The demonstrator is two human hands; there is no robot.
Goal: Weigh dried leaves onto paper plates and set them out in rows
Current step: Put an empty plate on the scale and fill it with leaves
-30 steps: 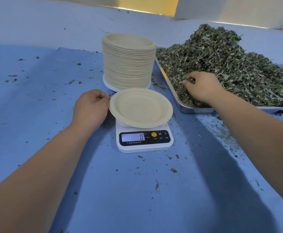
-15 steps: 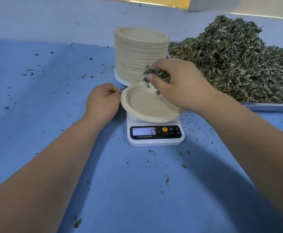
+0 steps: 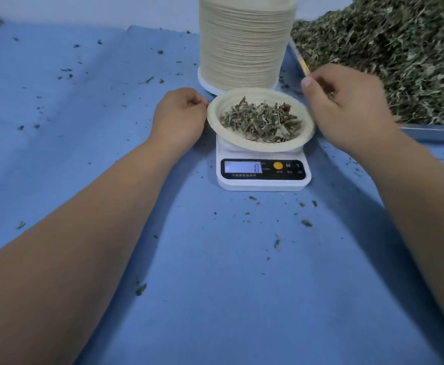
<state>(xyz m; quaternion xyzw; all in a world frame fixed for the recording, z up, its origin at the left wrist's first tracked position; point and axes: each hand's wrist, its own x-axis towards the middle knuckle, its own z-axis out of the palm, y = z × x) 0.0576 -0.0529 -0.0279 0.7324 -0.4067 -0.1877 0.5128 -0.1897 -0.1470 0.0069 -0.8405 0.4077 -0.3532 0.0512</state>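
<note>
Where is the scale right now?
Head view, centre: the scale sits under the filled plate, between the left hand and right hand, in front of the plate stack.

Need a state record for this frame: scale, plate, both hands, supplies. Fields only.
scale: white, digital, on blue cloth; display looks like 8
paper plate: sits on the scale, holds a small heap of dried leaves
left hand: curled, fingertips at the plate's left rim; grip unclear
right hand: beside the plate's right rim, loosely curled; leaf scrap among the fingers
supplies: plate stack behind the scale; leaf pile in metal tray at right
</note>
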